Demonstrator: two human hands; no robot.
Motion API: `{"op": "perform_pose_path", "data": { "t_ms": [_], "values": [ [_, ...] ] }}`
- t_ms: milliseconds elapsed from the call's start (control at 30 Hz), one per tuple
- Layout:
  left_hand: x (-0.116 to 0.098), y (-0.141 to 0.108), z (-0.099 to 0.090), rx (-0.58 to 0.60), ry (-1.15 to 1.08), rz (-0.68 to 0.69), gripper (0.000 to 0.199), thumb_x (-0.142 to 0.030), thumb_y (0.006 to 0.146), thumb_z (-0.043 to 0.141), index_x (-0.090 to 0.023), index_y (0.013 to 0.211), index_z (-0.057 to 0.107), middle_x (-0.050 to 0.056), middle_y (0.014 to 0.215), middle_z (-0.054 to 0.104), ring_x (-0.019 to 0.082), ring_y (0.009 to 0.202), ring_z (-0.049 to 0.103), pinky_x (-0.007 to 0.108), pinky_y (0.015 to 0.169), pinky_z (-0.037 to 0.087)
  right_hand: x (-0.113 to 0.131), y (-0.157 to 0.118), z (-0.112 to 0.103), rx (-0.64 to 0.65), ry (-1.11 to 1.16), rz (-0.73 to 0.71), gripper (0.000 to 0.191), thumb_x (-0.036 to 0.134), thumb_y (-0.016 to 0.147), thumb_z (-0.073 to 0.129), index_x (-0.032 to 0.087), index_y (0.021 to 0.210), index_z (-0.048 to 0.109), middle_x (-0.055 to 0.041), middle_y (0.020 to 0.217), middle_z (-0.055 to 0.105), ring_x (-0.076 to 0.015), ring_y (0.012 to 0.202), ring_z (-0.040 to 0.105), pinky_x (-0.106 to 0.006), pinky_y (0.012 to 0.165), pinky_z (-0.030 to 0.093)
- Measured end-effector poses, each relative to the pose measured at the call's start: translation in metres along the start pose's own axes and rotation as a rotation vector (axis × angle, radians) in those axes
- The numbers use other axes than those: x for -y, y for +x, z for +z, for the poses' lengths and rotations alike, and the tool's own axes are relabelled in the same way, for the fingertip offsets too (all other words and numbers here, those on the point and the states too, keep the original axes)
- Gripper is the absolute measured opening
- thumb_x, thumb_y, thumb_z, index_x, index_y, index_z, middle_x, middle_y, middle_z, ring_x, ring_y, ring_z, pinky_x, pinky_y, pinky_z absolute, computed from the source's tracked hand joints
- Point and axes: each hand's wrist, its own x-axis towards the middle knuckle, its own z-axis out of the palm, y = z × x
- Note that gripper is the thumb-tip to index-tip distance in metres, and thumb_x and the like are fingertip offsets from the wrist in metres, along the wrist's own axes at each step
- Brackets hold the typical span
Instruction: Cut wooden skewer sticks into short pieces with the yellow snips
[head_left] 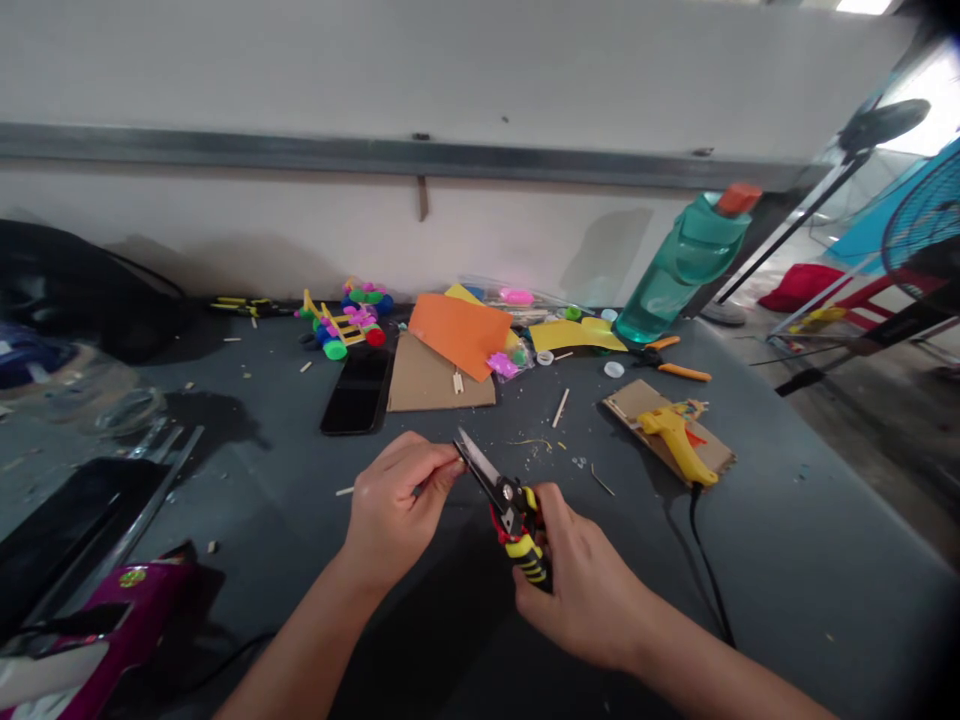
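My right hand (577, 570) is wrapped around the black-and-yellow handles of a pair of snips (507, 492). Their blades point up and left, slightly parted, with the tips right by my left fingertips. Thumb and forefinger of my left hand (401, 505) are pinched together; a tiny pale bit shows at their tips, mostly hidden by the fingers. A thin pale stick (344, 491) shows just left of that hand; I cannot tell whether it lies on the table or is held.
Beyond my hands lie a phone (357, 392), cardboard (420, 385), orange paper (463, 330) and a colourful small model (349, 325). At right are a yellow glue gun (673, 438) with a cord, orange-handled pliers (675, 368) and a teal bottle (671, 270). A magenta tool (131, 620) sits front left.
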Motion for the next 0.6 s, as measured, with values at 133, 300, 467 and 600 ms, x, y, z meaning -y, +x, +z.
{"op": "perform_pose_path", "data": {
  "t_ms": [133, 300, 467, 600],
  "values": [
    [0.0009, -0.0003, 0.0004, 0.010, -0.044, 0.017, 0.015, -0.013, 0.082, 0.053, -0.016, 0.069, 0.060, 0.000, 0.062, 0.055, 0.012, 0.061, 0.052, 0.023, 0.057, 0.042, -0.0009, 0.0005, 0.0018, -0.017, -0.042, -0.020, 0.029, 0.018, 0.064, 0.049, 0.021, 0.087, 0.031, 0.0005, 0.074, 0.048, -0.0136, 0.062, 0.046, -0.025, 0.055, 0.030],
    [0.0030, 0.0006, 0.0012, 0.008, -0.090, 0.064, 0.016, -0.011, 0.080, 0.053, -0.016, 0.066, 0.058, 0.000, 0.060, 0.055, 0.012, 0.062, 0.051, 0.025, 0.057, 0.043, 0.0008, -0.0007, -0.0015, 0.014, -0.083, -0.038, 0.027, 0.020, 0.065, 0.048, 0.021, 0.086, 0.031, -0.0008, 0.075, 0.049, -0.0145, 0.063, 0.047, -0.026, 0.056, 0.031],
    [0.0039, 0.0000, 0.0014, 0.012, -0.116, 0.062, 0.017, -0.009, 0.081, 0.052, -0.016, 0.066, 0.057, 0.000, 0.060, 0.055, 0.012, 0.063, 0.050, 0.024, 0.058, 0.042, 0.0021, -0.0003, -0.0022, 0.072, -0.149, -0.025, 0.026, 0.021, 0.067, 0.046, 0.021, 0.088, 0.031, -0.0028, 0.076, 0.051, -0.0167, 0.065, 0.050, -0.027, 0.056, 0.033],
    [0.0046, -0.0020, 0.0023, 0.032, -0.105, 0.002, 0.015, -0.012, 0.083, 0.052, -0.016, 0.070, 0.059, 0.000, 0.061, 0.054, 0.012, 0.062, 0.050, 0.024, 0.056, 0.040, -0.0003, 0.0034, 0.0017, 0.082, -0.169, -0.014, 0.025, 0.020, 0.068, 0.046, 0.020, 0.088, 0.032, -0.0036, 0.076, 0.052, -0.0176, 0.065, 0.051, -0.028, 0.057, 0.032]
  ]
}}
